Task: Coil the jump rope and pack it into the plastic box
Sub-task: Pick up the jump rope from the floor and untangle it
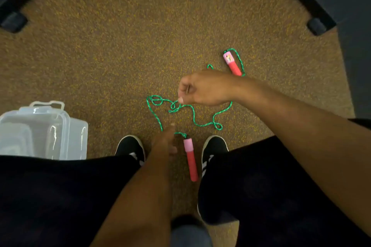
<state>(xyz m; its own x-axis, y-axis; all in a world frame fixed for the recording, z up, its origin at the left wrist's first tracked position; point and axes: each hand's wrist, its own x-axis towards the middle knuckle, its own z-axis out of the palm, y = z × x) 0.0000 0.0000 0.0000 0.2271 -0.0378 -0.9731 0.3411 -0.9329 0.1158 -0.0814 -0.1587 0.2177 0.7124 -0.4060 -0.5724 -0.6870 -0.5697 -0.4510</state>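
Person sitting or crouching over a speckled brown carpet [120, 50], dark-trousered knees filling the near edge, two black shoes with white stripes pointing away: left shoe [131, 148], right shoe [213, 150]

Jump rope's green cord [193, 115] is lying loose and tangled on the carpet in the middle, looping left to a small knot-like curl, then trailing right and far toward the second handle

Right hand [202, 88] is reaching in from the right, fingers curled closed, thumb and forefinger pinching the cord at a point just right of the tangle; grip narrow, holding cord only

Left hand [164, 140] is extending forward between the knees, blurred, its fingertips near the cord where it is running into the near handle; cannot tell whether it is gripping cord or hanging loose beside it

Near handle [190, 158], pink top and red foam shaft, is lying on the carpet between the two shoes

Far handle [231, 62], same colours with a small picture on the pink part, is lying beyond the right wrist, cord curving around its right side

Clear plastic box [40, 130] is sitting on the carpet at near left, well apart from the rope, partly hidden by the left knee

Dark furniture feet are showing at far left [13, 21] and far right [319, 26]
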